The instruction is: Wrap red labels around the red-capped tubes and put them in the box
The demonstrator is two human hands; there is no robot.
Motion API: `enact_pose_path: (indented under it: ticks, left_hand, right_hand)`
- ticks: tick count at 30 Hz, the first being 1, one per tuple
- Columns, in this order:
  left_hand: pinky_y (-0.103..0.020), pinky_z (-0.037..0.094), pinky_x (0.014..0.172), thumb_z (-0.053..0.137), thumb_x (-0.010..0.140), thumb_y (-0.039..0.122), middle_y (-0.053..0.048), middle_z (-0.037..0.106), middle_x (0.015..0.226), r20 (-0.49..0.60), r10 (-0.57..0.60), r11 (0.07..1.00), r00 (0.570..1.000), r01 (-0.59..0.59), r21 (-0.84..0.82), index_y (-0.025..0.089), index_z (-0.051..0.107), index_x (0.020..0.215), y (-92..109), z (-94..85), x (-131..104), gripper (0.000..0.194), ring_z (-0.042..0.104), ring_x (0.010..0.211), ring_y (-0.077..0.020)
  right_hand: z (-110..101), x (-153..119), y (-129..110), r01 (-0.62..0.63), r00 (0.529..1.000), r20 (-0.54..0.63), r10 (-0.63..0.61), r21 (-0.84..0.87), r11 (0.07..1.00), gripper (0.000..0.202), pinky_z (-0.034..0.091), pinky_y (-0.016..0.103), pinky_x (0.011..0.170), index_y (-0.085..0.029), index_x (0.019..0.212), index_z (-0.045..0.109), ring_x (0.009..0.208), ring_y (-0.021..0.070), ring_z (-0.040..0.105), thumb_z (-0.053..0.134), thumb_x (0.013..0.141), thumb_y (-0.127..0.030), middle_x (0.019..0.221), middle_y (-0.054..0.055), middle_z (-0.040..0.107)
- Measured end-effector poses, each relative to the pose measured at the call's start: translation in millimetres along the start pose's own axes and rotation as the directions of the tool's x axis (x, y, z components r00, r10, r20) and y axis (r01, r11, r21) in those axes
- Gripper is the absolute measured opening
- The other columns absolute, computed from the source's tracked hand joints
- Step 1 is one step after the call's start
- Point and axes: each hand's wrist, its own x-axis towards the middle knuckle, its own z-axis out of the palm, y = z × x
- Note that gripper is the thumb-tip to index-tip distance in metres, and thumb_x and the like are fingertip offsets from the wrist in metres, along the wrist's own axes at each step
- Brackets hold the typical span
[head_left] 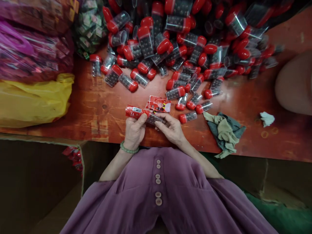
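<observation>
A reddish-brown table (83, 105) is stretching across the view, and a purple garment (136, 195) is filling the space before its near edge. A heap of red-capped clear tubes (145, 41) is covering much of its far side. A yellow bag (34, 104) is sitting at the left; crumpled cloths (225, 131) are overhanging the near edge at the right. Above the table's near middle, the right hand (173, 129) is pinching a clear tube (152, 118) of dark balls, while the left hand (135, 130) — thumb and fingers closed — is gripping a red printed sleeve (134, 111) in line with it; the left thumb is hiding where they are meeting. Red printed cards (158, 103) are lying just beyond.
</observation>
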Motion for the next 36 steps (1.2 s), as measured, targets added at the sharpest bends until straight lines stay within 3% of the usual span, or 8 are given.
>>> enact_pose_path:
  ticks: [5, 10, 16, 20, 25, 30, 36]
  left_hand:
    - [-0.030, 0.055, 0.083, 0.088, 0.064, 0.041, -0.002, 0.075, 0.079, 0.105, -0.019, 0.998, 0.994, 0.013, 0.054, 0.019, 0.078, 0.078, -3, 3.2, -3, 0.028, 0.069, 0.076, -0.0152]
    - [-0.031, 0.056, 0.082, 0.088, 0.063, 0.049, -0.004, 0.077, 0.082, 0.111, -0.031, 0.996, 0.993, 0.022, 0.087, 0.019, 0.078, 0.080, -3, -1.9, -3, 0.035, 0.071, 0.080, -0.0180]
    - [-0.033, 0.057, 0.081, 0.084, 0.063, 0.061, -0.007, 0.078, 0.090, 0.081, 0.000, 0.998, 0.997, -0.005, 0.064, 0.021, 0.076, 0.079, -1, -6.6, -5, 0.045, 0.072, 0.093, -0.0224]
    - [-0.031, 0.056, 0.072, 0.084, 0.063, 0.060, -0.005, 0.076, 0.083, 0.076, -0.038, 0.995, 0.996, 0.030, 0.096, 0.019, 0.075, 0.077, -5, -5.4, -9, 0.044, 0.070, 0.078, -0.0188]
    - [-0.026, 0.050, 0.057, 0.084, 0.064, 0.058, -0.002, 0.068, 0.060, 0.092, -0.092, 0.990, 0.991, 0.081, 0.120, 0.017, 0.071, 0.065, -10, -7.1, -17, 0.043, 0.058, 0.053, -0.0116]
    - [-0.027, 0.050, 0.056, 0.084, 0.064, 0.055, -0.001, 0.067, 0.057, 0.066, -0.097, 0.980, 0.993, 0.084, 0.178, 0.017, 0.072, 0.066, -10, -12.9, -24, 0.040, 0.056, 0.051, -0.0118]
    - [-0.030, 0.056, 0.067, 0.081, 0.069, 0.050, -0.004, 0.075, 0.075, 0.014, -0.001, 0.965, 1.000, -0.003, 0.263, 0.017, 0.075, 0.075, 1, -29.7, -35, 0.033, 0.067, 0.066, -0.0170]
  right_hand:
    - [3, -1, -6, 0.056, 0.998, 0.012, -0.055, -0.043, 0.998, 0.027, 0.057, 0.024, 0.060, -0.022, 0.108, 0.066, 0.061, 0.0063, 0.062, 0.068, 0.088, -0.039, 0.095, 0.000, 0.070]
    - [8, 1, -5, -0.040, 0.999, 0.002, 0.040, 0.035, 0.999, 0.031, 0.059, 0.026, 0.062, -0.021, 0.103, 0.064, 0.061, 0.0086, 0.063, 0.071, 0.085, -0.046, 0.076, -0.003, 0.067]
    - [14, 4, -2, -0.099, 0.995, 0.026, 0.096, 0.128, 0.987, 0.038, 0.060, 0.025, 0.063, -0.021, 0.101, 0.061, 0.060, 0.0086, 0.066, 0.075, 0.080, -0.050, 0.071, -0.005, 0.067]
    - [13, 4, 1, -0.137, 0.990, 0.049, 0.130, 0.209, 0.968, 0.042, 0.062, 0.025, 0.063, -0.022, 0.095, 0.057, 0.062, 0.0097, 0.070, 0.081, 0.074, -0.048, 0.076, -0.004, 0.070]
    - [11, 4, 2, -0.120, 0.993, 0.054, 0.109, 0.265, 0.957, 0.043, 0.061, 0.023, 0.061, -0.022, 0.083, 0.052, 0.060, 0.0095, 0.071, 0.087, 0.068, -0.043, 0.074, -0.005, 0.070]
    - [15, 3, 2, -0.154, 0.987, 0.081, 0.140, 0.215, 0.964, 0.045, 0.059, 0.023, 0.056, -0.022, 0.075, 0.050, 0.052, 0.0088, 0.066, 0.086, 0.066, -0.047, 0.062, -0.006, 0.067]
    - [25, 3, 5, -0.143, 0.974, 0.189, 0.124, 0.093, 0.985, 0.051, 0.052, 0.022, 0.051, -0.022, 0.072, 0.050, 0.051, 0.0086, 0.060, 0.085, 0.063, -0.057, 0.061, -0.007, 0.063]
